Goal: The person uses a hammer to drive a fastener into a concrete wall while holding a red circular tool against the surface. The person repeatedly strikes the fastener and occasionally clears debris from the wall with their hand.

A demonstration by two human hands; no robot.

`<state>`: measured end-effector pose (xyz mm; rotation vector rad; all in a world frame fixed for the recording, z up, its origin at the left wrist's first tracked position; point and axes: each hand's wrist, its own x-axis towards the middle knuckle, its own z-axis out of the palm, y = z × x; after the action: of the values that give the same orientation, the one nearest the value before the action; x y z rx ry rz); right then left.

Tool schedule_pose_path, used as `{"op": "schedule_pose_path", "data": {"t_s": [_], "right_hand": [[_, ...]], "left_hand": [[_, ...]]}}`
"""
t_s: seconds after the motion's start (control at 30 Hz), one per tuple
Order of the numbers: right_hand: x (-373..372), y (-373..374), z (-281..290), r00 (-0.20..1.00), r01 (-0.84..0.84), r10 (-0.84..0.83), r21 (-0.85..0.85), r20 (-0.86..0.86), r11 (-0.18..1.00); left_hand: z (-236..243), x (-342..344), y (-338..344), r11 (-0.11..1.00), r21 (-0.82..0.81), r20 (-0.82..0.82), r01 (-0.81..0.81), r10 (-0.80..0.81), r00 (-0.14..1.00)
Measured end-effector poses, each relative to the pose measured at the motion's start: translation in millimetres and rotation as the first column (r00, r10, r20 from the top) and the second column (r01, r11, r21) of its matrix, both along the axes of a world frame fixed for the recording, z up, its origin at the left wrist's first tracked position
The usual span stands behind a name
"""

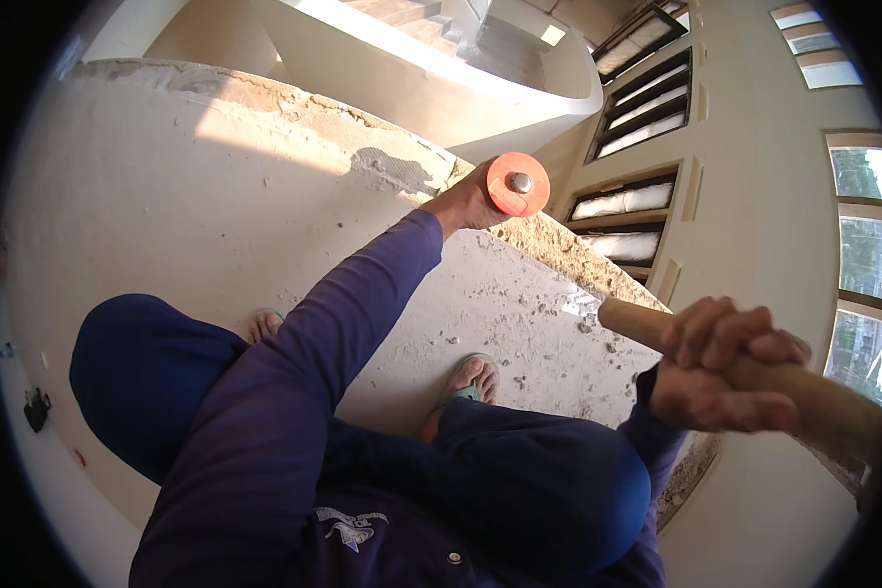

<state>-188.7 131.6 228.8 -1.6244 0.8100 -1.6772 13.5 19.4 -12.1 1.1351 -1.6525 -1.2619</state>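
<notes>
My left hand (pixel 465 206) reaches forward with its fingers wrapped round a chisel (pixel 504 188). A round orange guard faces up around the chisel's metal striking end, and hides the shaft and tip below. The chisel is over the rough, broken edge (pixel 548 245) of the floor. At the right, my right hand (pixel 720 372) is raised and closed round the thick wooden handle of a hammer (pixel 632 320). That handle slants down toward the right rim, where the hammer's head is dark and mostly cut off.
Pale floor (pixel 166 186) spreads around my sandalled feet (pixel 475 379), with crumbs of rubble (pixel 529 333) near the chipped edge. Beyond that edge a curved white parapet (pixel 411 73) borders stairs. Louvred openings (pixel 646 108) and windows (pixel 867 235) line the right wall. A black object (pixel 36 410) lies far left.
</notes>
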Motion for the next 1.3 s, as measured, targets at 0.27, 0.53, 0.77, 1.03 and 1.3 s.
{"op": "schedule_pose_path", "data": {"t_s": [0.27, 0.53, 0.77, 1.03, 1.3], "right_hand": [[5, 0, 2, 0.885, 0.104, 0.264, 0.715, -0.384, 0.692], [0, 5, 75, 0.960, -0.120, 0.195, -0.336, 0.200, 0.934], [-17, -14, -60, 0.529, 0.283, 0.323, 0.521, -0.785, 0.805], [-11, 5, 93, 0.967, -0.173, 0.195, -0.139, 0.165, 0.975], [-11, -4, -82, 0.508, 0.354, 0.237, 0.452, -0.828, 0.819]], "left_hand": [[2, 5, 6, 0.987, -0.133, 0.061, -0.086, 0.095, 0.994], [5, -7, 1, 0.998, -0.065, -0.030, -0.002, 0.000, 1.000], [18, -6, -15, 0.998, -0.030, -0.136, 0.060, -0.063, 0.989], [0, -4, -1, 1.000, -0.009, -0.003, 0.011, -0.011, 1.000], [35, -8, -2, 0.981, 0.157, -0.067, 0.112, -0.102, 0.992]]}}
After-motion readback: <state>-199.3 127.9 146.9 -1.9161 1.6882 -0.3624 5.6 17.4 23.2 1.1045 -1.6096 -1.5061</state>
